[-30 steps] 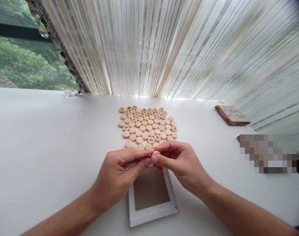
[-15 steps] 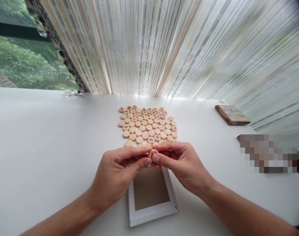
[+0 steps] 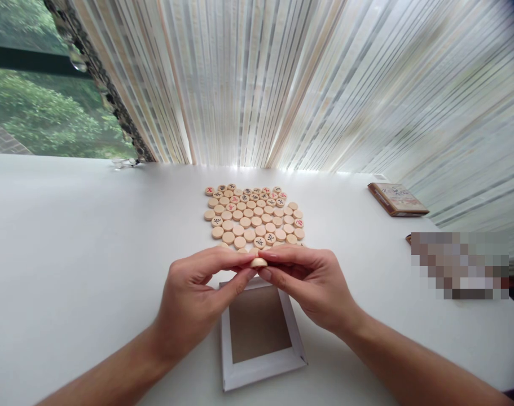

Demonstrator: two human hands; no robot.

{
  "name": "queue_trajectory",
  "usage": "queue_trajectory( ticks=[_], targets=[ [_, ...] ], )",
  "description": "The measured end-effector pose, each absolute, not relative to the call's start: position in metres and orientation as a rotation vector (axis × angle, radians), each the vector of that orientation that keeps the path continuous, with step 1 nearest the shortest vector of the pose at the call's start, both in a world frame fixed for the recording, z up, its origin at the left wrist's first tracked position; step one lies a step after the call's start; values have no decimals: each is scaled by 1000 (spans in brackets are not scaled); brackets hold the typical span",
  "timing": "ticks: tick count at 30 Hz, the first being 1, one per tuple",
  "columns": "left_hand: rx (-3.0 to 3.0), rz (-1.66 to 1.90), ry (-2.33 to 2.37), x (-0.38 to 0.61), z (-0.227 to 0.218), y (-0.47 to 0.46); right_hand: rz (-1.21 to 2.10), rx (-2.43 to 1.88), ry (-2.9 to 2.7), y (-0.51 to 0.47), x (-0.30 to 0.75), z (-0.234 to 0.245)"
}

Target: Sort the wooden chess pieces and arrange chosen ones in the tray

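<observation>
A round wooden Chinese chess piece (image 3: 259, 263) is pinched between the fingertips of both hands, its edge and a plain side toward me. My left hand (image 3: 203, 279) grips it from the left with thumb and fingers closed; my right hand (image 3: 310, 276) does the same from the right. Just beyond the fingers, several rows of similar Chinese chess pieces (image 3: 249, 233) lie flat on the white table. Some show red or black characters, many show blank wood. Under and nearer than the hands sits a shallow open box (image 3: 260, 327) with white rims and a brown-grey bottom.
At the right of the white table (image 3: 91, 254) lies a brown patterned box (image 3: 398, 198). A pixelated object (image 3: 460, 265) is closer on that side. String curtains (image 3: 240, 84) hang along the back, and a window (image 3: 40, 107) is at the left.
The held piece has been turned: its red character faced me before, and now its edge and plain side show. Both hands have stayed in nearly the same place.
</observation>
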State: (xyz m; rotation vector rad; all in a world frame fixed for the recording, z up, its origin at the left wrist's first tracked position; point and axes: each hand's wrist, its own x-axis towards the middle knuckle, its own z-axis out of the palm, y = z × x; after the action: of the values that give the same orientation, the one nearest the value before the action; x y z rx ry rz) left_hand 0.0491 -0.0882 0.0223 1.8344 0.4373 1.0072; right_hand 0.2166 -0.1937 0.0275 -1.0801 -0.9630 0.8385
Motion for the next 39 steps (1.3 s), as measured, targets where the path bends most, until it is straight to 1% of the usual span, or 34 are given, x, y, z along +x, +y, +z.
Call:
queue_trajectory(
  ticks=[4,8,11,17,22,30,39],
  targets=[
    [1891,1072,355,49,24,-87,678,-1092,-1077,-194,217,27],
    [1929,1073,353,48,25,-88,636,-1128,-1075,-194,217,30],
    [1904,1063,353,47,24,-88,677,-1119,-1061,-193,217,31],
    [1761,924,414,47,24,-88,939,-1054,-935,-193,217,30],
    [1585,833,454,49,27,-88,1050,-1039,-865,-193,217,31],
    [1544,781,434,49,29,-86,1051,-1037,-836,-192,219,31],
    [1739,853,389,47,25,-85,1064,-1110,-879,-191,218,38]
  ],
)
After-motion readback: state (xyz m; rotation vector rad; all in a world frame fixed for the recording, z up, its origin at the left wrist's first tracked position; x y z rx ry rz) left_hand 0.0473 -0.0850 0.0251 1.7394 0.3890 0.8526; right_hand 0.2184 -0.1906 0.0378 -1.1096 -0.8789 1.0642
